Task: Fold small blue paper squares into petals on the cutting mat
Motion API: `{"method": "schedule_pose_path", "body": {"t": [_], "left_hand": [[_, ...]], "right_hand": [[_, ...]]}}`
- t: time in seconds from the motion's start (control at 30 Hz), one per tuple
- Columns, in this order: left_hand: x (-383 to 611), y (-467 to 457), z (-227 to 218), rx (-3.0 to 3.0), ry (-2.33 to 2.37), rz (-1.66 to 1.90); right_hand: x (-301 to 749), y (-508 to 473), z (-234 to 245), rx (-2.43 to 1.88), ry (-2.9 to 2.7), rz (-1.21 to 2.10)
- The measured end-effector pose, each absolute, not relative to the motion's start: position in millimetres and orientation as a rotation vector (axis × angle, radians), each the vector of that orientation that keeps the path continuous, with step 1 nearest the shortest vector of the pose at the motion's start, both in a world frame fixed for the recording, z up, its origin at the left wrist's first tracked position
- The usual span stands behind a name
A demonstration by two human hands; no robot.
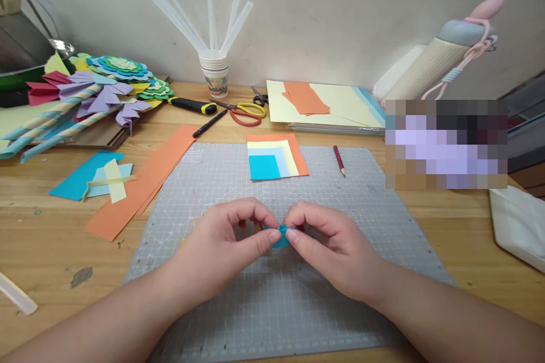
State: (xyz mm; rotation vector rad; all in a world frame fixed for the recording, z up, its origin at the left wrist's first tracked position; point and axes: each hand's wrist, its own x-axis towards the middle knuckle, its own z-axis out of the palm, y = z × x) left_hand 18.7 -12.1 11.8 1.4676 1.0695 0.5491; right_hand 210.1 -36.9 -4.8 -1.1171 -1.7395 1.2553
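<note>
Pinching at lower centre of the frame, a small blue paper piece [281, 235] is held closed between left hand [230, 244] and right hand [327, 247] over the cutting mat [272, 306], presumably for creasing; stacked paper squares [275, 156] lie above.

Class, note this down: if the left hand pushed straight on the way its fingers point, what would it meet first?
Probably the right hand, just past the small blue paper that both hands pinch.

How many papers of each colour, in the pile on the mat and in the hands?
Orange sheet: 1
Yellow sheet: 1
Pale blue sheet: 1
Blue sheet and blue bit: 2
Total: 5
</note>
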Motion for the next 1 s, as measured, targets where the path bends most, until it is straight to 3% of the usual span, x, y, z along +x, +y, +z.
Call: {"method": "schedule_pose_path", "body": {"t": [0.3,1.0], "left_hand": [[19.6,-9.4,13.2,1.170,0.986,0.525],[18.7,-10.1,11.4,1.276,1.076,0.531]], "right_hand": [[209.3,-37.6,-5.7,-1.143,-1.656,1.367],[207.7,-38.4,-4.4,-1.156,-1.657,1.378]]}}
